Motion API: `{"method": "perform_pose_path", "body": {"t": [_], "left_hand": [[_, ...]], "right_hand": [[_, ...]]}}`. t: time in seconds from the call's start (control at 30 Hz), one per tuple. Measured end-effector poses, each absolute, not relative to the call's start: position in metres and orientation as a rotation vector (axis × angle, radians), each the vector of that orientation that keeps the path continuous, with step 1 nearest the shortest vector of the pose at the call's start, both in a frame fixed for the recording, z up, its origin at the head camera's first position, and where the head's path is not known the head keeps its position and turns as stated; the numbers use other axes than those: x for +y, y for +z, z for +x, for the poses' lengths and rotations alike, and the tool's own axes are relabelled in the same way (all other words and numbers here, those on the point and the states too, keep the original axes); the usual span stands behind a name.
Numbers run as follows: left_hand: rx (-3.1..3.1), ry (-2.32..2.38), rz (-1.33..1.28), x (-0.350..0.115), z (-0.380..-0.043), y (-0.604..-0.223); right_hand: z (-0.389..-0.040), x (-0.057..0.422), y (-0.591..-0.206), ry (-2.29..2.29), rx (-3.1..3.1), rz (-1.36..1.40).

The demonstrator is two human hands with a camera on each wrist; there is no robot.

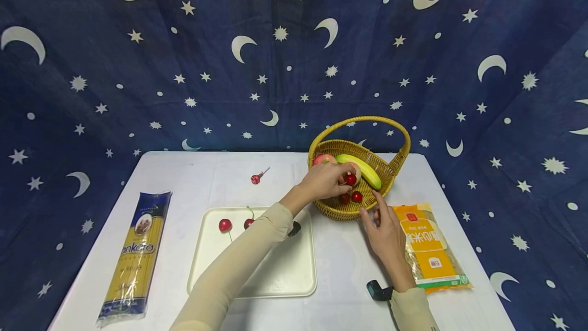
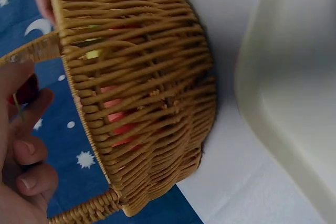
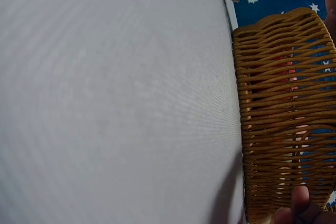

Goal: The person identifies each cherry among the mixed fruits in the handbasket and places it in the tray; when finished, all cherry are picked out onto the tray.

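My left hand (image 1: 328, 180) reaches over the wicker basket (image 1: 337, 213) and pinches a red cherry (image 1: 350, 180) between thumb and fingers. In the left wrist view the cherry (image 2: 26, 90) and its thin stem show at the fingertips, above the basket rim. Inside the basket lie a banana (image 1: 360, 167), a reddish apple (image 1: 324, 159), a pale round fruit partly covered by my hand, and two cherries (image 1: 357, 196). My right hand (image 1: 386, 231) is at the basket's near right side, fingers loosely bent; its fingertips (image 3: 300, 198) appear against the outer weave in the right wrist view.
A cream tray (image 1: 280, 275) holds two cherries (image 1: 225, 225), partly behind my left sleeve. Left of it lies a spaghetti pack (image 1: 135, 259). A wrapped lollipop (image 1: 255, 179) lies behind the tray; an orange-and-clear food bag (image 1: 432, 249) lies beside my right hand. The basket's handle (image 1: 363, 118) arches upward.
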State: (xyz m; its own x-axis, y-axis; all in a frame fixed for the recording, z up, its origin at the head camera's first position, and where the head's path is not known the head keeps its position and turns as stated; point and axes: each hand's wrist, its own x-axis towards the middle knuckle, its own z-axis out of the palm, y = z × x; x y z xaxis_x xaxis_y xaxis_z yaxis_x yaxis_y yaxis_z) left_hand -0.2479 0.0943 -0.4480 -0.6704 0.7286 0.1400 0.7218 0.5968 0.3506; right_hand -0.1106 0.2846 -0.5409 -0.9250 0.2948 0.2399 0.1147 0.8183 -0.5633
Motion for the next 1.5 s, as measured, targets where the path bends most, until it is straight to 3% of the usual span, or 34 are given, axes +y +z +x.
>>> {"method": "perform_pose_path", "body": {"t": [0.57, 1.0, 1.5], "left_hand": [[2.815, 1.426, 1.149, 0.05, -0.193, -0.428], [2.867, 1.614, 1.151, 0.009, -0.157, -0.436], [2.977, 1.843, 0.949, -0.054, -0.121, -0.436]], "right_hand": [[-0.11, 0.284, -0.541, 0.799, -2.687, -0.304], [-0.11, 0.283, -0.541, 0.79, -2.7, -0.331], [-0.108, 0.279, -0.536, 0.8, -2.717, -0.341]]}}
